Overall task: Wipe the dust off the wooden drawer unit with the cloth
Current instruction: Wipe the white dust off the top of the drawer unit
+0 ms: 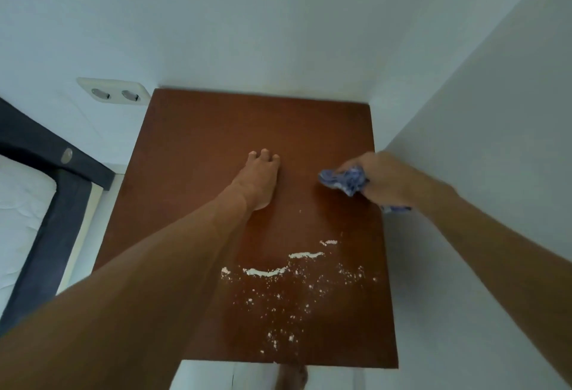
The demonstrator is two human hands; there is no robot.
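Note:
The wooden drawer unit [192, 148] shows only its reddish-brown top, seen from above in a white corner. White dust [291, 284] lies in streaks and specks over its near half. My left hand [261, 179] rests flat on the middle of the top, fingers pointing away. My right hand [387, 179] is at the right edge, closed around a crumpled blue-and-white cloth [343, 180] that touches the wood beyond the dust. A tail of cloth sticks out under my wrist.
White walls close off the back and the right side [479, 141]. A double wall socket [114, 92] sits left of the unit's far corner. A dark bed frame with a white mattress [24, 203] stands to the left. A bare foot [292, 377] shows below the front edge.

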